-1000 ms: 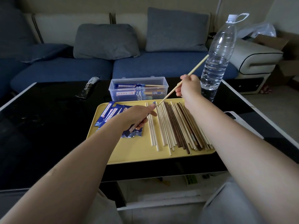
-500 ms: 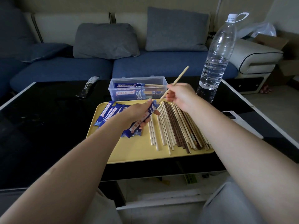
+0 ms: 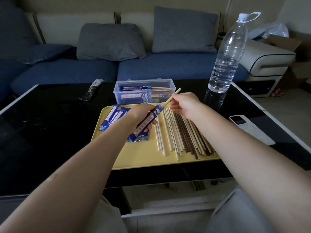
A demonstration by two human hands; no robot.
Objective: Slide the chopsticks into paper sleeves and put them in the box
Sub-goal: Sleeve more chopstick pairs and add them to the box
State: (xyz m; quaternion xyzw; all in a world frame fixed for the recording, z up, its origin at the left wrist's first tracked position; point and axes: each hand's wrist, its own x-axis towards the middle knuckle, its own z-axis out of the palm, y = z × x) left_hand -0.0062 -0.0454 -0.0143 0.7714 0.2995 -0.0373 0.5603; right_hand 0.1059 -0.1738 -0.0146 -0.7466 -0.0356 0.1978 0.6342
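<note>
At frame centre, the left hand [image 3: 140,115] grips a flimsy paper sleeve [image 3: 148,119] mid-length (easily crumpled); the right hand [image 3: 184,105] pinches a light, stiff chopstick [image 3: 172,96] near its top.

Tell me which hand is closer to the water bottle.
Right. The right hand holds a chopstick just left of the water bottle; the left hand, holding a paper sleeve, is farther left over the tray.

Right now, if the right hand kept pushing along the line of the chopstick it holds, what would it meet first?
Probably the open end of the blue paper sleeve in the left hand. The right hand pinches the chopstick, which already enters it; depth is uncertain.
</note>
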